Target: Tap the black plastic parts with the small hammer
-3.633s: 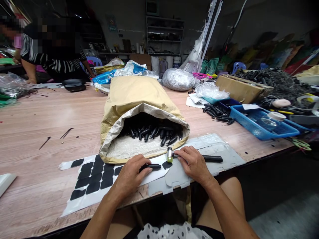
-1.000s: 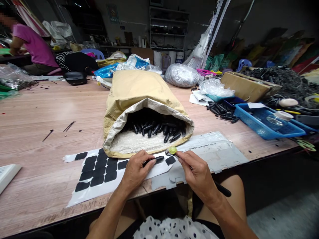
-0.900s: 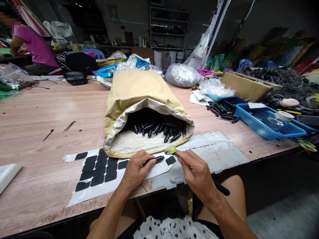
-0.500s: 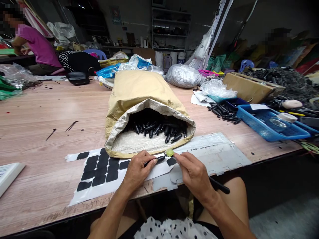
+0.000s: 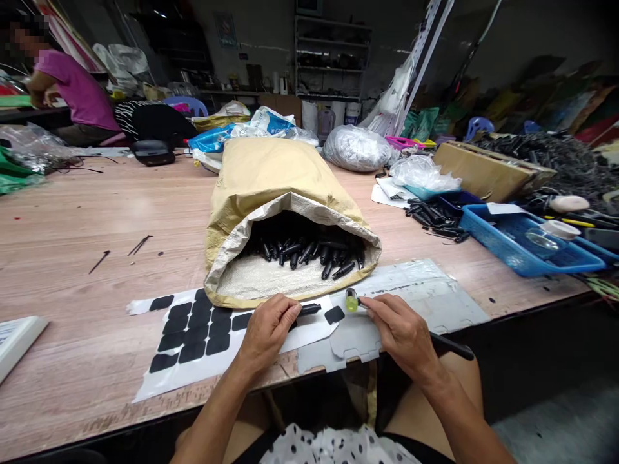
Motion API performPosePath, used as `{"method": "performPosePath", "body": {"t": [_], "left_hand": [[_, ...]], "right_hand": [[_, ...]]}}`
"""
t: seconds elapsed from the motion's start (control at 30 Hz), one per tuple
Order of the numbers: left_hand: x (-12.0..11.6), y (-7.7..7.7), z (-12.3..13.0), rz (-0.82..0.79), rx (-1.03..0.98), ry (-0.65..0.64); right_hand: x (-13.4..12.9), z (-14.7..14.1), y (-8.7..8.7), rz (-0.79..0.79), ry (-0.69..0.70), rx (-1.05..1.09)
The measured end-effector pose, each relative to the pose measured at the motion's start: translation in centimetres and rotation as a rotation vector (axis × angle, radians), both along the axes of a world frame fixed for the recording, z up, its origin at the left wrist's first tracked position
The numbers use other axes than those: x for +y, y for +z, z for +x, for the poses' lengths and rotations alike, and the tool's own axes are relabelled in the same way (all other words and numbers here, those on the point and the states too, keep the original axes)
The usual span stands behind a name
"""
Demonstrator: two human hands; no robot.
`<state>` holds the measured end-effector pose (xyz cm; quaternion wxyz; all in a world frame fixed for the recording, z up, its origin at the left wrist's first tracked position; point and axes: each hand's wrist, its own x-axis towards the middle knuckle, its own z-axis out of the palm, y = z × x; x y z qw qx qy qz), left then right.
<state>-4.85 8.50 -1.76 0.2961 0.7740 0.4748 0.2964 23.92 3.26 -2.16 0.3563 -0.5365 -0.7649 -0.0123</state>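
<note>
My left hand (image 5: pixel 271 325) is closed on a small black tube-shaped part (image 5: pixel 309 309), whose tip points right above the white sheet (image 5: pixel 309 332). My right hand (image 5: pixel 403 328) pinches a tool with a rounded yellow-green end (image 5: pixel 351 301); its long black handle (image 5: pixel 453 346) sticks out behind the hand. A gap separates the tool's end from the black part. Black rounded-square stickers (image 5: pixel 196 332) cover the sheet's left side, and a single one (image 5: pixel 334 314) lies between my hands. Just beyond is a tan sack (image 5: pixel 290 161) with its mouth towards me, holding many black parts (image 5: pixel 333 254).
A grey-white board (image 5: pixel 420 290) lies under my right hand. Blue baskets (image 5: pixel 527 248), loose black parts (image 5: pixel 432 219) and a cardboard box (image 5: pixel 488 169) occupy the right side. A white box (image 5: pixel 19 341) sits at the left edge. A person in purple (image 5: pixel 77 90) sits far left.
My right hand has moved right with the tool, taking its yellow-green end away from the tip of the black part. My left hand has barely moved.
</note>
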Motion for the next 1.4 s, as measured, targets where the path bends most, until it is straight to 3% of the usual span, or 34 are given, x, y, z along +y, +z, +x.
{"method": "performPosePath", "body": {"t": [0.23, 0.6, 0.97, 1.13, 1.4], "left_hand": [[-0.2, -0.2, -0.1, 0.006, 0.044, -0.010], [-0.3, -0.2, 0.1, 0.018, 0.050, -0.016], [-0.3, 0.1, 0.2, 0.007, 0.005, -0.010], [-0.3, -0.2, 0.1, -0.004, 0.011, 0.002], [-0.5, 0.3, 0.4, -0.026, 0.023, 0.037]], "right_hand": [[0.2, -3.8, 2.2, -0.059, 0.103, 0.286], [-0.2, -7.3, 3.3, -0.086, 0.197, 0.274], [-0.7, -7.4, 1.3, -0.093, 0.185, 0.131], [-0.7, -6.2, 1.6, -0.029, 0.151, 0.185], [-0.2, -4.0, 0.4, -0.023, 0.127, 0.110]]}}
